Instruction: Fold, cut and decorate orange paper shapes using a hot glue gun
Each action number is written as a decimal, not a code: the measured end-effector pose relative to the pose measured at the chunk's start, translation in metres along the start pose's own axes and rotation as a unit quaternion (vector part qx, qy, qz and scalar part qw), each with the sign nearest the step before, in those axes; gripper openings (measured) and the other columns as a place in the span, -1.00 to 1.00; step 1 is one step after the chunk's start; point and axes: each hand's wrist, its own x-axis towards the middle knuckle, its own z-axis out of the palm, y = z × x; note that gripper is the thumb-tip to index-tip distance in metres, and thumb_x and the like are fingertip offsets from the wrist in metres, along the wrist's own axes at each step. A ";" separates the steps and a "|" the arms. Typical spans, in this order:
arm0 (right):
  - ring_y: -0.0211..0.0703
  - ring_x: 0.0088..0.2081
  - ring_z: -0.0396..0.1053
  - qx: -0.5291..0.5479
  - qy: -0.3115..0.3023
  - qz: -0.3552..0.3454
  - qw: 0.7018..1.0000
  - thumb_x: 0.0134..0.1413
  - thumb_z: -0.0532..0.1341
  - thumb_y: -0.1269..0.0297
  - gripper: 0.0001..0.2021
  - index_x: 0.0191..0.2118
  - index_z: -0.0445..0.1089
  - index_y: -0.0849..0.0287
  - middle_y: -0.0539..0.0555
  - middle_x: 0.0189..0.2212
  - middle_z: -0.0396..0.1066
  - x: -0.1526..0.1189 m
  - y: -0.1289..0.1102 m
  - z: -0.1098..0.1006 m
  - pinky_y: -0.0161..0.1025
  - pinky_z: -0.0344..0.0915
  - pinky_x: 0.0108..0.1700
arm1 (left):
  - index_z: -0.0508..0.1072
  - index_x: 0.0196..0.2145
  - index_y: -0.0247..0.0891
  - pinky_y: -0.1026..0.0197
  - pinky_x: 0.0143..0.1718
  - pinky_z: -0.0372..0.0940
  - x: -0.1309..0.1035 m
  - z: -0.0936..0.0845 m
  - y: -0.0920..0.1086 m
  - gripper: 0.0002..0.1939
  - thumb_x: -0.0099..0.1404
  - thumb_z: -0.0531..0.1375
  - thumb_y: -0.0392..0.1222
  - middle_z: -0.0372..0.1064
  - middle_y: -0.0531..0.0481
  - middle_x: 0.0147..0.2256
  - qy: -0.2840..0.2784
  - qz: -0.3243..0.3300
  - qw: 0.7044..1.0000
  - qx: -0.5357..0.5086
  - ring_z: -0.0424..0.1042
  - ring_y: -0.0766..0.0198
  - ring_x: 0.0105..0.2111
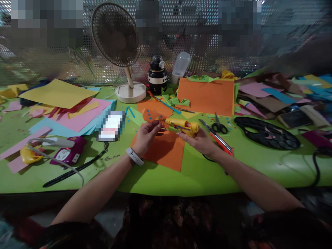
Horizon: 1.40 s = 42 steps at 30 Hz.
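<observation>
My right hand (201, 141) grips a yellow glue gun (183, 126), its nozzle pointing left toward my left hand. My left hand (146, 135), with a white wristband, pinches a small orange paper piece (152, 115) with blue dots right at the nozzle tip. Both hands hover over an orange sheet (166, 150) lying on the green table (197, 176).
Black scissors (219, 126) and a red cutter (220, 140) lie right of my right hand. A large orange sheet (207, 97), a fan (116, 38), a black bottle (157, 75), a black palette (267, 132), a purple punch (68, 152) and stacks of coloured paper (70, 110) surround the work spot.
</observation>
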 end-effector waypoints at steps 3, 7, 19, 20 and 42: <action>0.02 -0.11 0.55 0.000 0.000 0.005 1.000 0.00 0.39 0.11 -0.67 -0.12 0.54 0.14 0.12 -0.16 0.59 0.000 0.001 0.000 -0.01 0.50 0.01 | 0.51 -0.25 -0.32 0.13 -0.23 0.47 0.000 0.000 0.000 -0.56 0.02 0.45 0.03 0.56 -0.08 -0.31 -0.003 0.000 1.000 -0.004 0.58 0.16 -0.32; 0.04 -0.11 0.55 -0.014 0.002 0.006 1.000 -0.01 0.39 0.08 -0.66 -0.13 0.54 0.13 0.11 -0.15 0.59 0.001 0.002 0.000 -0.03 0.51 -0.01 | 0.51 -0.25 -0.32 0.16 -0.27 0.46 -0.001 0.001 0.001 -0.57 0.03 0.44 0.02 0.55 -0.06 -0.33 0.001 0.001 1.000 0.000 0.58 0.17 -0.33; 0.03 -0.09 0.55 -0.020 0.002 -0.009 1.000 0.03 0.36 0.10 -0.66 -0.09 0.53 0.15 0.13 -0.12 0.58 0.001 0.002 0.000 0.02 0.50 0.03 | 0.53 -0.25 -0.32 0.17 -0.27 0.47 0.000 0.000 0.000 -0.59 0.04 0.44 0.01 0.56 -0.07 -0.32 -0.008 0.003 1.000 -0.008 0.58 0.18 -0.33; 0.03 -0.09 0.55 -0.020 0.002 -0.010 1.000 0.03 0.36 0.11 -0.66 -0.08 0.53 0.15 0.13 -0.12 0.58 0.001 0.003 0.000 0.02 0.50 0.03 | 0.53 -0.25 -0.33 0.17 -0.27 0.47 0.000 0.000 0.001 -0.59 0.04 0.44 0.01 0.56 -0.07 -0.32 -0.009 0.002 1.000 -0.006 0.58 0.18 -0.33; 0.08 -0.06 0.53 -0.039 0.006 -0.008 0.999 0.02 0.36 0.06 -0.60 -0.06 0.53 0.18 0.18 -0.07 0.56 0.001 0.002 0.000 0.02 0.48 0.04 | 0.49 -0.26 -0.31 0.16 -0.30 0.47 0.003 -0.003 -0.006 -0.57 0.05 0.42 0.05 0.57 -0.10 -0.32 0.003 0.015 1.000 0.024 0.59 0.14 -0.33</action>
